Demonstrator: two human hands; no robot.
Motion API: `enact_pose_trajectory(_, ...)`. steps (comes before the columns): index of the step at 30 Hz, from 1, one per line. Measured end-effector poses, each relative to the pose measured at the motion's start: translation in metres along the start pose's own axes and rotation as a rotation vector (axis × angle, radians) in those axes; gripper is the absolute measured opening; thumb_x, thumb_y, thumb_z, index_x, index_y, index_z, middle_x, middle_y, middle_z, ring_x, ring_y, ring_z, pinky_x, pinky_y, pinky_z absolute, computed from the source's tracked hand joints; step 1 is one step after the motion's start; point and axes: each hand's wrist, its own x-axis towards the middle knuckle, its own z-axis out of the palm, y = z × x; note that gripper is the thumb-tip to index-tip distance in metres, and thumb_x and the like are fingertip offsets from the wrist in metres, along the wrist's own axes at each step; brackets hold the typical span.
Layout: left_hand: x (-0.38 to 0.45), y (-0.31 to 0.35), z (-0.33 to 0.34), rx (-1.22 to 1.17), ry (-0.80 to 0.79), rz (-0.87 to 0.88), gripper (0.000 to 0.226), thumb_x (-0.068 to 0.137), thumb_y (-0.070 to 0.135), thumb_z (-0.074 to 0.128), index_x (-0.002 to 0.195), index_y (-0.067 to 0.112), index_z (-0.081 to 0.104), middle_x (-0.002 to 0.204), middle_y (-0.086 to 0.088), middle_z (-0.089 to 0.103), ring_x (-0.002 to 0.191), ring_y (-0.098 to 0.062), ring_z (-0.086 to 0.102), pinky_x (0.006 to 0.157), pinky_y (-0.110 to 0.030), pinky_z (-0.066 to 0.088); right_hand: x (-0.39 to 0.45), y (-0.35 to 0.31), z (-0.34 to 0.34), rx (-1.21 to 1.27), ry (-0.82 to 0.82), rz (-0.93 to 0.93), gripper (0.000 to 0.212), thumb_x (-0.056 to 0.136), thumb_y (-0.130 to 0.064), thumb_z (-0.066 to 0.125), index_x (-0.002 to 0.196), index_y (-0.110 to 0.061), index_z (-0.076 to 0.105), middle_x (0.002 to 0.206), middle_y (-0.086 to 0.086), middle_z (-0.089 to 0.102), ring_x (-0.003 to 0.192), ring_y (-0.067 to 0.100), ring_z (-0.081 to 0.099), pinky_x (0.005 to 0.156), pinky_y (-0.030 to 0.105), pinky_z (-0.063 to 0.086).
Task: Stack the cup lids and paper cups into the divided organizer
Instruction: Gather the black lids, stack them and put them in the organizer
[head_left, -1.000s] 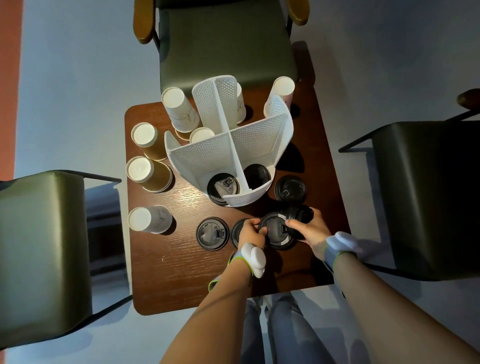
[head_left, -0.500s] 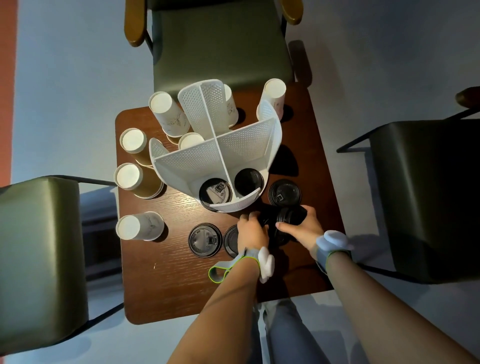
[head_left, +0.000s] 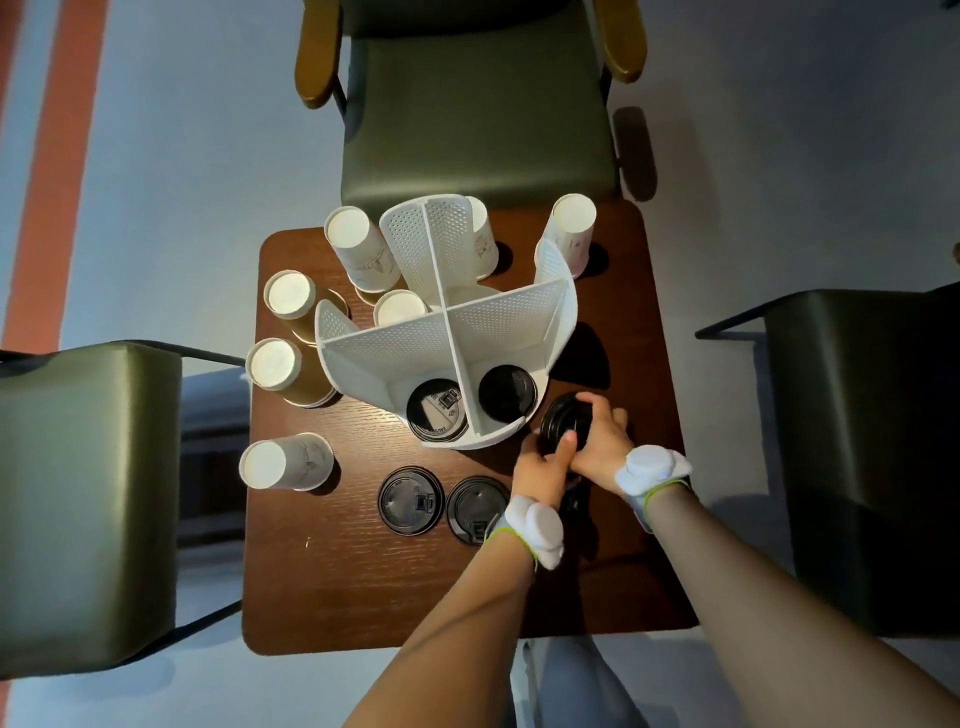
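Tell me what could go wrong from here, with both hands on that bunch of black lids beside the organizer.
1. The stack of lids, pinched between the left hand and right hand, looks uneven; it may fan apart or drop on lifting.
2. It sits close to the white organizer; a bump on the wall could shift it against the upside-down paper cups crowded around it.
3. Two loose lids lie near the left wrist and could be swept aside.

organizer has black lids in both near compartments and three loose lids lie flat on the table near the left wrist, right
Not quite: the head view shows two loose lids flat on the table near the left wrist, not three. The organizer does hold black lids in both near compartments.
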Motion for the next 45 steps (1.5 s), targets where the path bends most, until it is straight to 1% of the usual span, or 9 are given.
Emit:
enact_pose_trajectory(3, 0.001, 0.013, 0.006, -0.142, 0.074, -0.055, 0.040, 0.096, 0.018, 0.050, 0.133, 0.003, 0.043, 0.131, -0.023, 0.053, 0.097, -0.028, 0.056, 0.044, -0.019, 0.054, -0.002, 0.000, -0.011, 0.266, -0.113, 0.023, 0.084, 0.076, -0.001, 0.071, 0.145, -0.020, 0.028, 0.139, 0.017, 0.039, 0.126, 0.032, 0.044, 0.104, 0.041, 0.043)
enact_pose_trajectory(6, 0.003, 0.020, 0.003, -0.156, 0.091, -0.065, 0.038, 0.098, 0.019, 0.046, 0.133, 0.004, 0.044, 0.121, -0.017, 0.057, 0.085, -0.022, 0.058, 0.040, -0.015, 0.050, -0.004, -0.003, -0.021, 0.745, -0.251, 0.142, 0.057, 0.088, 0.004, 0.057, 0.140, -0.009, 0.038, 0.122, 0.011, 0.058, 0.105, 0.021, 0.057, 0.086, 0.040, 0.050)
enact_pose_trajectory(11, 0.001, 0.017, -0.004, -0.146, 0.091, -0.086, 0.037, 0.097, 0.026, 0.048, 0.127, 0.004, 0.052, 0.102, -0.006, 0.057, 0.071, -0.012, 0.059, 0.056, -0.023, 0.057, 0.003, -0.005, -0.023, 0.916, -0.168, 0.183, 0.036, 0.094, 0.003, 0.047, 0.129, 0.005, 0.051, 0.086, 0.004, 0.064, 0.078, 0.015, 0.061, 0.056, 0.017, 0.056)
enact_pose_trajectory(16, 0.004, 0.014, -0.015, -0.008, 0.295, -0.139, 0.049, 0.089, 0.049, 0.053, 0.120, 0.012, 0.061, 0.116, -0.015, 0.067, 0.106, -0.033, 0.065, 0.096, -0.046, 0.052, 0.011, -0.025, -0.008, 1.098, -0.135, 0.204, 0.037, 0.094, 0.006, 0.044, 0.131, 0.007, 0.048, 0.069, 0.000, 0.074, 0.058, 0.008, 0.070, 0.055, 0.016, 0.056)
enact_pose_trajectory(19, 0.003, 0.012, -0.017, 0.030, 0.407, -0.098, 0.052, 0.088, 0.044, 0.058, 0.118, 0.002, 0.060, 0.115, -0.020, 0.068, 0.109, -0.034, 0.064, 0.094, -0.038, 0.051, 0.012, -0.035, 0.004, 1.161, -0.164, 0.228, 0.037, 0.095, 0.006, 0.042, 0.132, 0.010, 0.046, 0.105, 0.022, 0.065, 0.072, 0.025, 0.066, 0.058, 0.021, 0.058)
enact_pose_trajectory(25, 0.001, 0.012, -0.018, -0.024, 0.403, -0.066, 0.047, 0.089, 0.033, 0.059, 0.121, -0.002, 0.056, 0.118, -0.022, 0.066, 0.112, -0.035, 0.062, 0.096, -0.044, 0.050, 0.027, -0.056, 0.027, 1.097, -0.148, 0.260, 0.033, 0.094, 0.003, 0.049, 0.126, 0.008, 0.052, 0.080, 0.011, 0.072, 0.064, 0.015, 0.066, 0.058, 0.024, 0.055)
enact_pose_trajectory(30, 0.007, 0.010, -0.024, -0.060, 0.382, -0.098, 0.044, 0.088, 0.035, 0.059, 0.116, 0.000, 0.061, 0.113, -0.027, 0.067, 0.106, -0.043, 0.064, 0.091, -0.052, 0.052, 0.043, -0.053, 0.040, 0.764, -0.002, 0.291, 0.047, 0.085, -0.008, 0.067, 0.129, 0.002, 0.054, 0.126, 0.025, 0.060, 0.117, 0.037, 0.058, 0.104, 0.046, 0.045)
enact_pose_trajectory(40, 0.009, -0.005, -0.039, 0.045, 0.303, -0.138, 0.046, 0.080, 0.018, 0.060, 0.120, -0.001, 0.049, 0.110, -0.028, 0.066, 0.105, -0.044, 0.063, 0.091, -0.055, 0.052, 0.052, -0.045, 0.046, 0.674, 0.082, 0.252, 0.044, 0.084, -0.015, 0.069, 0.123, 0.003, 0.058, 0.112, 0.029, 0.065, 0.108, 0.041, 0.062, 0.099, 0.044, 0.049)
enact_pose_trajectory(45, 0.009, -0.004, -0.042, 0.098, 0.274, -0.129, 0.040, 0.083, 0.015, 0.060, 0.119, -0.001, 0.053, 0.113, -0.027, 0.067, 0.107, -0.042, 0.063, 0.094, -0.053, 0.051, 0.047, -0.042, 0.036, 0.640, 0.096, 0.218, 0.035, 0.086, -0.015, 0.067, 0.113, 0.006, 0.064, 0.085, 0.016, 0.062, 0.078, 0.024, 0.056, 0.085, 0.042, 0.053)
